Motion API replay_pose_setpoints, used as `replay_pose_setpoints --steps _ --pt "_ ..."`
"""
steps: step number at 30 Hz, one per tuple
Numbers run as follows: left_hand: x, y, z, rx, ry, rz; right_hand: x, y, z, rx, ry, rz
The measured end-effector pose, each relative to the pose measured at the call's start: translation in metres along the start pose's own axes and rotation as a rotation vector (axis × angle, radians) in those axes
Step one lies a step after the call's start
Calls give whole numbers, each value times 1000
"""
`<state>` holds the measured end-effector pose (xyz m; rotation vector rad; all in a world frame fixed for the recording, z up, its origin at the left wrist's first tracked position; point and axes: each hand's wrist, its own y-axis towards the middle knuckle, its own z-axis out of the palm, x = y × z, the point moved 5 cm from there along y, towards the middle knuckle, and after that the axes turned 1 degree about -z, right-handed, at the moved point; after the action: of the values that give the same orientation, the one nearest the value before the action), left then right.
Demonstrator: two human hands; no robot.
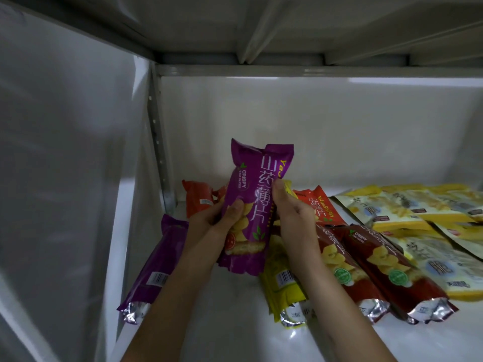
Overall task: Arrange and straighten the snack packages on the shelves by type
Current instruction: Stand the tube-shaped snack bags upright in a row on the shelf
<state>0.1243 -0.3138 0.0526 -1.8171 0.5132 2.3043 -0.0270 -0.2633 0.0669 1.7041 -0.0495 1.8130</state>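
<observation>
Two hands, left [209, 218] and right [292, 215], each grip pinching one upright purple snack package [251, 205] above shelf [222, 322].

A purple snack pack [251, 205] stands up off the white shelf [230, 322]. Another purple pack [156, 265] lies flat to its left. Yellow pack [282, 280], dark red packs [366, 270] and pale yellow bags [418, 218] lie to the right
</observation>
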Motion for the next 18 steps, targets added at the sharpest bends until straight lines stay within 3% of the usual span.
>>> replay_pose_setpoints --steps 3,11,18 --pt "-1 0 -1 -12 -15 18 -3 -3 6 94 -52 17" --pt "4 0 7 146 -68 -18 -3 5 -5 -91 -51 -121" --pt "6 7 -2 10 -109 56 -11 2 0 61 -47 -5"
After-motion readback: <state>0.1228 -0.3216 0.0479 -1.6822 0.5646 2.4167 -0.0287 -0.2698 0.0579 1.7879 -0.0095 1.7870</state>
